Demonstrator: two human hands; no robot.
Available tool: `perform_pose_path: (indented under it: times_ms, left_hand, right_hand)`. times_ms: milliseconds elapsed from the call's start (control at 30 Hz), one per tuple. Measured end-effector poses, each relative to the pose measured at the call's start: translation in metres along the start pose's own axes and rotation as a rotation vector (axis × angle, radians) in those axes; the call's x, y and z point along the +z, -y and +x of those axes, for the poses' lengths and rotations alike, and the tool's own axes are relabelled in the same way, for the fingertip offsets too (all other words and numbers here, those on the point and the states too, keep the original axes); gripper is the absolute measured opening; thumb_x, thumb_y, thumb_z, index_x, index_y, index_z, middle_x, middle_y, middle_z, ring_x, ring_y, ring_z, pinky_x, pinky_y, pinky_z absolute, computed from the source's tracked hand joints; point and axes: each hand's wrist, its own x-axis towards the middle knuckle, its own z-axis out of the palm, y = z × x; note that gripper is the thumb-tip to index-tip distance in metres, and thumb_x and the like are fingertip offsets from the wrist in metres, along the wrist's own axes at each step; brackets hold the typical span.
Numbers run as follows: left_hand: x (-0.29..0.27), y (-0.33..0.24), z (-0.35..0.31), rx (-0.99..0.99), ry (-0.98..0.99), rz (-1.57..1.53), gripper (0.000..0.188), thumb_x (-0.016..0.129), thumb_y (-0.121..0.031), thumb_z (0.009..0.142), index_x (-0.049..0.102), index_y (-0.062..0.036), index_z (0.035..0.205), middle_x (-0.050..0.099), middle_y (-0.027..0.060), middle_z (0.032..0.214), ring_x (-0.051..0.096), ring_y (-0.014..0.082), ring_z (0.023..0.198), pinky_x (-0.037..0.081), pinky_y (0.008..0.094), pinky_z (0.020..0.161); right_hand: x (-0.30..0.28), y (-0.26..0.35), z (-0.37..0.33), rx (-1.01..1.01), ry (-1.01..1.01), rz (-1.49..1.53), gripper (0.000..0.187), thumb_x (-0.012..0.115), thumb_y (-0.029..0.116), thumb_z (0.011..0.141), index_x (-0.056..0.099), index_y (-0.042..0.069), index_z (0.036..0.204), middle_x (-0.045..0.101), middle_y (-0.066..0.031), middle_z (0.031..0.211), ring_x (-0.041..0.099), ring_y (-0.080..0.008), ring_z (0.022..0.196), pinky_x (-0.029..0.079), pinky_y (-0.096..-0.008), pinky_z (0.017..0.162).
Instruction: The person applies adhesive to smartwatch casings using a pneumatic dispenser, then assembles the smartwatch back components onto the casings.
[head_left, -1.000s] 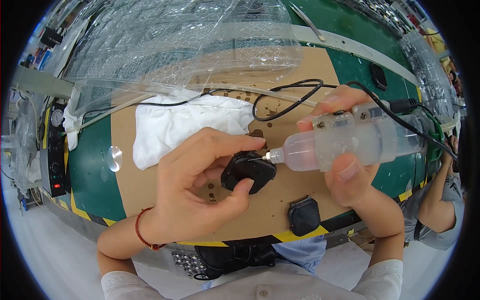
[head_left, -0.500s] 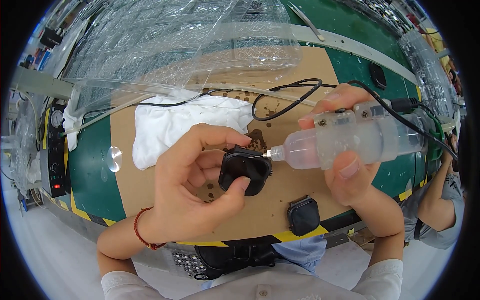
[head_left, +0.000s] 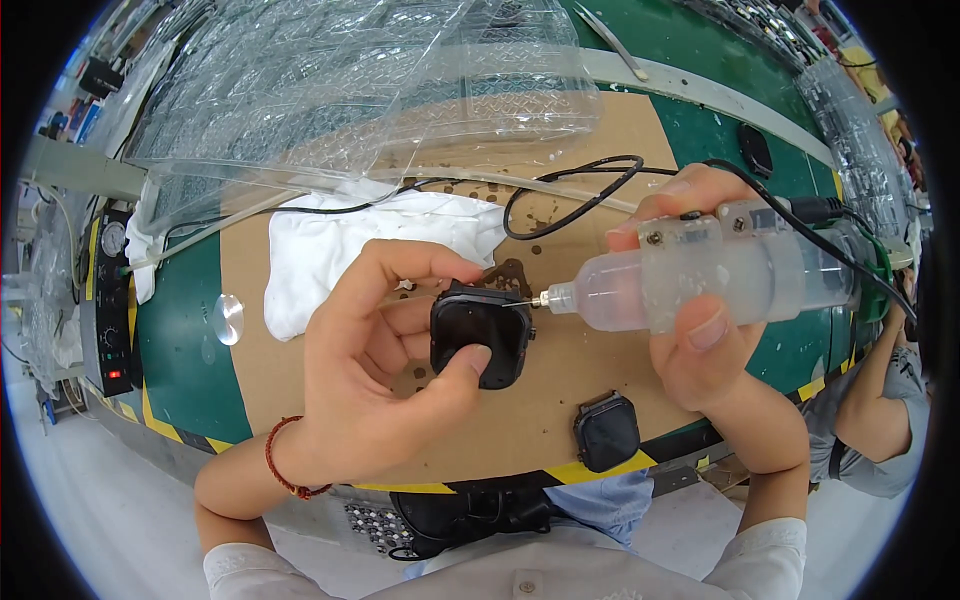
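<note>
Between thumb and fingers, my left hand (head_left: 385, 360) holds a black square watch case (head_left: 483, 338) above the cardboard, its dark flat face turned up. My right hand (head_left: 700, 320) is wrapped around a translucent dispensing syringe (head_left: 612, 290) with a clear clamp and a black cable at its rear. The syringe's thin metal needle (head_left: 522, 303) points left, and its tip lies over the upper right edge of the watch case. I cannot tell whether the tip touches it. A second black watch case (head_left: 607, 432) lies on the cardboard below my right hand.
A brown cardboard sheet (head_left: 540, 400) with dark spots covers the green bench. White cloth (head_left: 330, 260) lies beyond my left hand, below stacked clear plastic trays (head_left: 370, 90). A black dispenser box (head_left: 108, 300) with a gauge stands left. Tweezers (head_left: 612, 42) lie far off; another person (head_left: 880, 420) sits at right.
My left hand has shifted the watch case slightly left and tilted it a little. The syringe in my right hand has moved slightly right, so the needle now sits nearer the case's right edge.
</note>
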Motion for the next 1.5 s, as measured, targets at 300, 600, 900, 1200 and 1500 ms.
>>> perform_pose_path:
  times_ms: [300,600,900,1200,1500]
  left_hand:
    - [-0.0003,-0.0005,-0.0001,-0.062,-0.048,-0.033,0.041,0.055,0.012,0.07,0.04,0.0056,0.108,0.047,0.0112,0.104,0.056,0.0159,0.095,0.047,0.0253,0.079]
    - [0.0,-0.0017,0.0002,-0.074,-0.062,-0.051,0.042,0.054,0.013,0.07,0.039,0.0056,0.108,0.045,0.0117,0.106,0.057,0.016,0.094,0.048,0.0247,0.078]
    - [0.0006,-0.0021,0.0003,-0.108,-0.096,-0.069,0.042,0.054,0.013,0.07,0.039,0.0046,0.108,0.045,0.0112,0.106,0.057,0.0161,0.094,0.048,0.0249,0.077]
    - [-0.0014,-0.0012,0.0006,-0.087,-0.081,-0.063,0.042,0.054,0.013,0.07,0.039,0.0035,0.109,0.043,0.0105,0.106,0.058,0.0169,0.093,0.048,0.0247,0.077]
    - [0.0008,-0.0023,0.0008,-0.098,-0.097,-0.081,0.042,0.054,0.012,0.071,0.039,0.0035,0.109,0.043,0.0103,0.106,0.058,0.0174,0.093,0.049,0.0249,0.076]
  right_hand:
    - [0.0037,-0.0048,-0.0017,-0.04,-0.08,0.025,0.064,0.064,0.049,0.069,0.043,-0.002,0.102,0.044,-0.0085,0.09,0.053,-0.0148,0.079,0.045,-0.0252,0.067]
    - [0.0015,0.002,-0.0007,0.008,-0.027,-0.014,0.064,0.064,0.049,0.069,0.043,-0.002,0.103,0.044,-0.0082,0.091,0.053,-0.0147,0.08,0.044,-0.0253,0.067]
    - [0.0026,-0.0005,-0.0015,0.022,-0.026,0.029,0.062,0.064,0.048,0.069,0.044,-0.002,0.1,0.044,-0.0082,0.089,0.052,-0.0142,0.079,0.044,-0.0241,0.065]
    - [0.0011,-0.0051,-0.0025,0.003,-0.013,0.045,0.062,0.065,0.046,0.068,0.043,-0.002,0.1,0.044,-0.008,0.088,0.052,-0.0147,0.079,0.044,-0.0236,0.066]
    - [0.0004,-0.0029,-0.0028,0.012,0.047,0.064,0.059,0.064,0.043,0.07,0.042,-0.002,0.102,0.043,-0.0086,0.091,0.053,-0.015,0.079,0.044,-0.0244,0.065]
